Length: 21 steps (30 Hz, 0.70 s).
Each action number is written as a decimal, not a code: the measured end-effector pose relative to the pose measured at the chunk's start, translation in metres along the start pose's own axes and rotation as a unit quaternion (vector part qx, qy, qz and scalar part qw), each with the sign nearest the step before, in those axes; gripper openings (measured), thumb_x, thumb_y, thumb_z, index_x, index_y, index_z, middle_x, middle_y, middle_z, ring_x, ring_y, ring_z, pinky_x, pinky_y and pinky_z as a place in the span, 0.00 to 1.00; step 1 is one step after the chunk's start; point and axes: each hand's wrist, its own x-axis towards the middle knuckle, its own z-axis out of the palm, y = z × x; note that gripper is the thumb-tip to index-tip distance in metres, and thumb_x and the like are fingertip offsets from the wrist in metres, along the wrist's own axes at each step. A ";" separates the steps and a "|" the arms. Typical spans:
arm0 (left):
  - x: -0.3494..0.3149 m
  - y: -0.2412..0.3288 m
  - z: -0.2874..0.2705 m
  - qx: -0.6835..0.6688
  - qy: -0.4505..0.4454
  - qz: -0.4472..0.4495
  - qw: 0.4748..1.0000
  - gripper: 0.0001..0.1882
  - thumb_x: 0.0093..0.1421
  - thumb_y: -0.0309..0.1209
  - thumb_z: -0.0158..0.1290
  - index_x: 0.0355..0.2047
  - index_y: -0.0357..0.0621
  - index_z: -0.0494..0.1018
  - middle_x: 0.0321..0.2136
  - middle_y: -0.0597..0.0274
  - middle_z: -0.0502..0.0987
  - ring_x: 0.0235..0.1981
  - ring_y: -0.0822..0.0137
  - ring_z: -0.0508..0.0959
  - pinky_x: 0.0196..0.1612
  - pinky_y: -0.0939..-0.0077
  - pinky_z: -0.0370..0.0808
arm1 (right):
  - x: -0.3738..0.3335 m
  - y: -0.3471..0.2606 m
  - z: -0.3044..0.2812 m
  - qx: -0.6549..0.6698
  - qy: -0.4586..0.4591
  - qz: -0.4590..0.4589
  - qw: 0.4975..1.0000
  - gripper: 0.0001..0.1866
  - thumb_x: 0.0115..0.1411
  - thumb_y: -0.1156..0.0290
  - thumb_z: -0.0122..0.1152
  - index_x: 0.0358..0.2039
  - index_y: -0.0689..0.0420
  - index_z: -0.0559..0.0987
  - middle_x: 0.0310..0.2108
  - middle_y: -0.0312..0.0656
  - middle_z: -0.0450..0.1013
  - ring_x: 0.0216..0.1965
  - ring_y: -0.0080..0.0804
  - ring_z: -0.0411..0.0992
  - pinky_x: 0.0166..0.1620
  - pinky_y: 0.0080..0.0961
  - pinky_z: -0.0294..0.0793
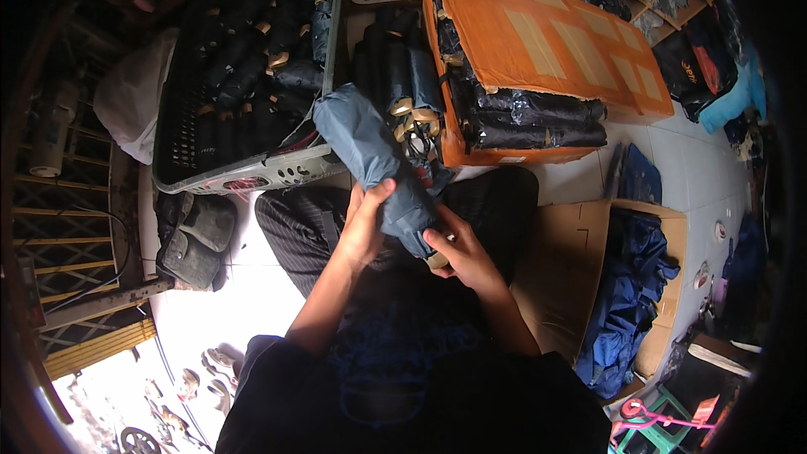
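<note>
A folded umbrella [363, 141], grey-blue with a tan end, lies slantwise above my lap, its far end pointing up and left. My left hand [365, 223] is closed round its left side near the middle. Around the lower end is my right hand [464, 254], its thumb pressed on the cloth close to the tan tip. Just beyond, more rolled umbrellas [400, 76], dark with tan ends, stand bunched between a basket and a carton.
A dark plastic basket [252, 175] full of similar black rolls is at the far left. An orange taped carton [546, 29] holds dark wrapped bundles. On the right, an opened cardboard box [559, 265] contains blue cloth [626, 303]. Slippers [197, 235] lie left.
</note>
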 end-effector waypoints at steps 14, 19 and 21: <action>-0.005 -0.032 0.029 0.027 0.038 -0.014 0.999 0.16 0.55 0.32 0.58 0.40 0.34 0.71 0.31 0.58 0.77 0.31 0.68 0.78 0.37 0.72 0.76 | 0.013 -0.006 0.038 0.252 0.247 -0.047 0.935 0.28 0.63 0.34 0.25 0.41 0.44 0.63 0.23 0.31 0.64 0.11 0.17 0.57 0.10 0.15 0.48; -0.009 -0.027 0.033 0.134 0.010 0.002 0.991 0.21 0.52 0.31 0.60 0.44 0.34 0.70 0.34 0.58 0.77 0.34 0.68 0.77 0.40 0.73 0.74 | 0.017 0.022 0.016 0.239 0.217 -0.049 0.945 0.36 0.64 0.35 0.25 0.50 0.55 0.66 0.33 0.38 0.69 0.21 0.23 0.68 0.15 0.18 0.63; -0.004 -0.030 0.029 0.124 0.037 -0.009 0.992 0.22 0.53 0.34 0.61 0.43 0.34 0.68 0.31 0.58 0.76 0.25 0.70 0.77 0.19 0.77 0.72 | 0.025 0.030 0.016 0.240 0.253 -0.108 0.931 0.35 0.65 0.36 0.25 0.53 0.54 0.65 0.40 0.39 0.69 0.32 0.26 0.70 0.24 0.20 0.69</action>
